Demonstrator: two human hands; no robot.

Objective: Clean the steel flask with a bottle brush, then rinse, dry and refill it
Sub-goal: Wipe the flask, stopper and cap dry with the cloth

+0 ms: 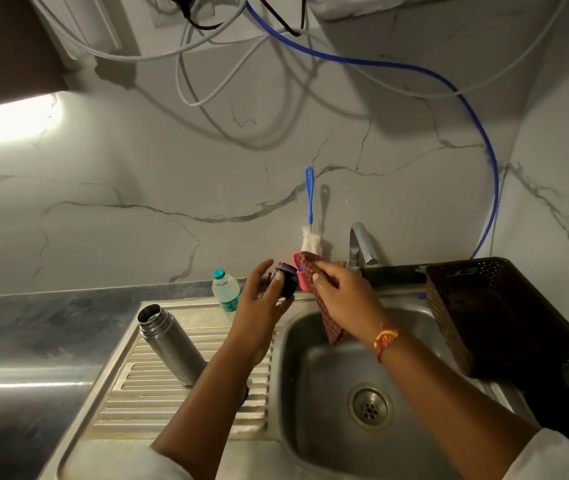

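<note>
Head view: left hand (264, 299) is gripping the dark flask cap (286, 280), thumb lying on its near side and fingers curling round its far side. Right hand (345, 292) is pinching a red patterned cloth (333, 327) just right of the cap, the cloth's tail hanging over the sink (310, 375). The steel flask (168, 341) is standing open-mouthed on the ribbed drainboard (158, 393), left of and nearer than the left fingers and clear of both hands, its base passing behind the left forearm. The bottle brush (309, 209) is standing in a pink holder (302, 275) at the far wall, between a water bottle (225, 289) and the tap (361, 245)
</note>
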